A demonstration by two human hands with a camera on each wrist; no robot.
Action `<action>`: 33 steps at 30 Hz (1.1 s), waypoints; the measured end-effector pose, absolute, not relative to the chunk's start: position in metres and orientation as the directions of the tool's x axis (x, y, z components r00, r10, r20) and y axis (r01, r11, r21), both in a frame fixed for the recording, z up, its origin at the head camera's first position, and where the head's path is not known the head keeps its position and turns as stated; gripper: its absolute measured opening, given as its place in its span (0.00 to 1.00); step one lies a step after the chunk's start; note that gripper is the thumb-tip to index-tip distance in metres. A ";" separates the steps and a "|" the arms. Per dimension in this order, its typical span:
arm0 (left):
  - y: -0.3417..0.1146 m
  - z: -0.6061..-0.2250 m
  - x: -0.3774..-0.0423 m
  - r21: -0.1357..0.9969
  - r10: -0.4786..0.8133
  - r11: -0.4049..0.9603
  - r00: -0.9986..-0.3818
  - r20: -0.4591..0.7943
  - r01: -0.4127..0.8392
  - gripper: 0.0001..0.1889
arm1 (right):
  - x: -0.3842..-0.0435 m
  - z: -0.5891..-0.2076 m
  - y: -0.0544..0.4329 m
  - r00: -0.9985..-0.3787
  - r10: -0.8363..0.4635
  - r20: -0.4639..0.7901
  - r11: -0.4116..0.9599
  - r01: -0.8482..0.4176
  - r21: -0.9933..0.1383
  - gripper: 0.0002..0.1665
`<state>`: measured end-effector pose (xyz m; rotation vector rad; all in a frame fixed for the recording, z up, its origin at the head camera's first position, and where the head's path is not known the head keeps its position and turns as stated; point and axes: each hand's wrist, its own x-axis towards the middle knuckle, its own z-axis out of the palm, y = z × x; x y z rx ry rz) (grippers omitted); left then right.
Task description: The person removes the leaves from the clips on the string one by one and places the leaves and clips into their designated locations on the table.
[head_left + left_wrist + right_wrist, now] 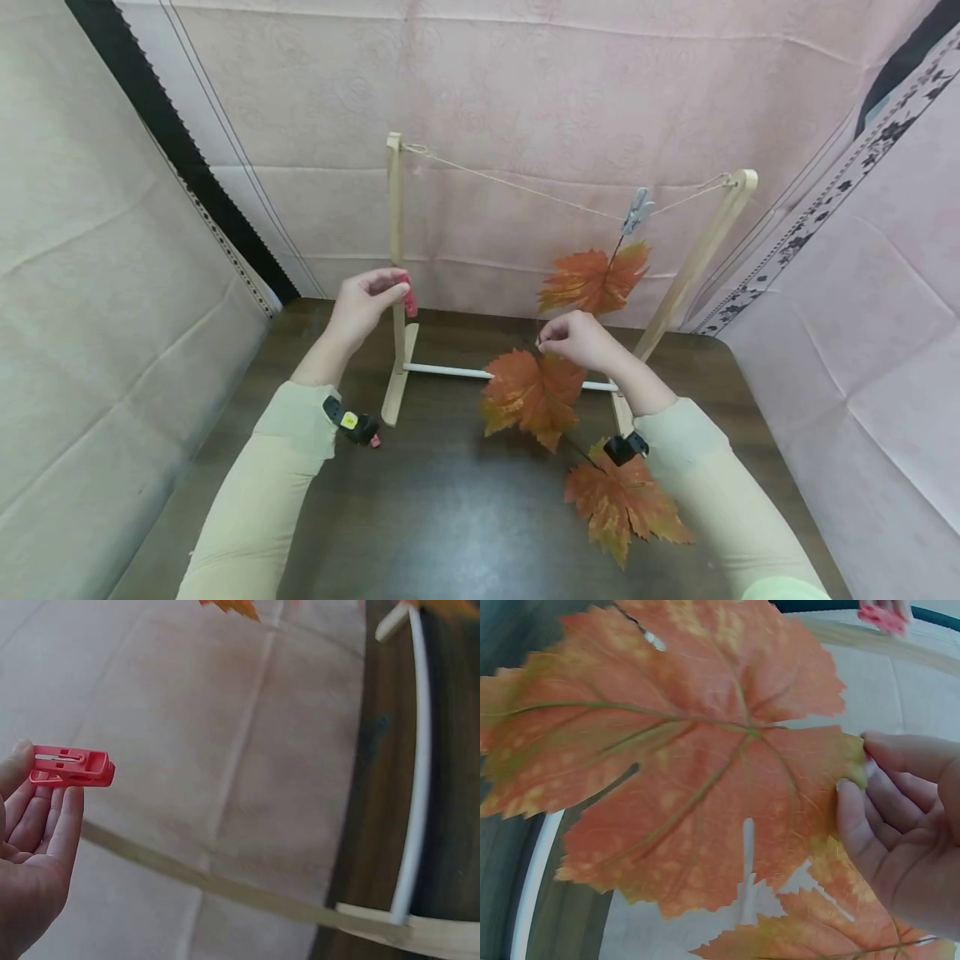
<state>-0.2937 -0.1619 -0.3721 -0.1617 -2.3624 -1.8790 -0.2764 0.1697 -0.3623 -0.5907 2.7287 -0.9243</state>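
Note:
My left hand [366, 310] pinches a red clothespin [71, 766] between thumb and fingers, beside the left post of a wooden frame. The thumb and fingertips of my right hand [581, 340] grip the edge of an orange artificial maple leaf [682, 765], close to its stem, in front of the frame's white crossbar [450, 371]. Behind that hand, a second maple leaf [596, 279] hangs by its stem from a grey-blue clothespin [638, 211] clipped on the string [517, 185].
A third maple leaf [626, 504] lies on the dark wooden table [420, 517], near my right forearm. The string runs between the left post [395, 208] and the right post [697, 258]. Pale patterned cloth [300, 100] surrounds the table at the back and sides.

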 end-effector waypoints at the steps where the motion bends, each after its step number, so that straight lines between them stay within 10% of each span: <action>1: -0.165 -0.377 -0.293 0.967 0.007 0.207 -0.989 0.148 0.146 0.21 | -0.276 -0.363 0.172 -0.896 -0.437 -0.078 0.731 -0.303 -0.612 0.07; 33: -0.266 -0.513 -0.245 0.904 -0.136 0.266 -0.941 -0.309 -0.335 0.33 | -0.264 -0.440 0.252 -0.725 -0.474 -0.500 0.824 -0.166 -0.542 0.07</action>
